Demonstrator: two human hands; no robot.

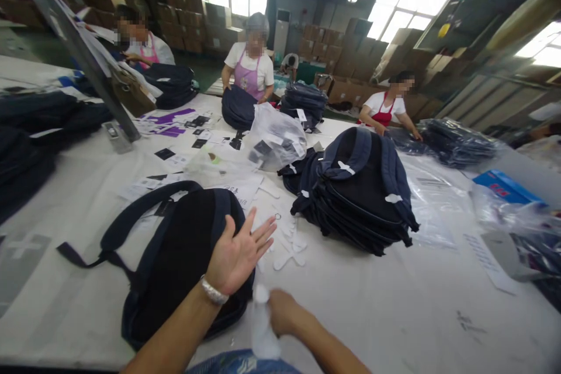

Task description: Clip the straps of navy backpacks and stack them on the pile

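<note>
A dark navy backpack [175, 257] lies back-side up on the white table [394, 310] in front of me, its straps spread to the left. My left hand [239, 251] hovers over its right edge, palm up and fingers spread, a bracelet on the wrist. My right hand [280, 311] is low near the table's front edge, closed around a white piece [262, 327] that I cannot make out clearly. Several white plastic tags [289, 245] lie just beyond my left hand.
A stack of navy backpacks [357, 193] stands to the right. A clear bag of tags [274, 137], loose labels and plastic sleeves [432, 187] cover the table. A blue box [504, 187] sits far right. Three people in aprons work at the far side.
</note>
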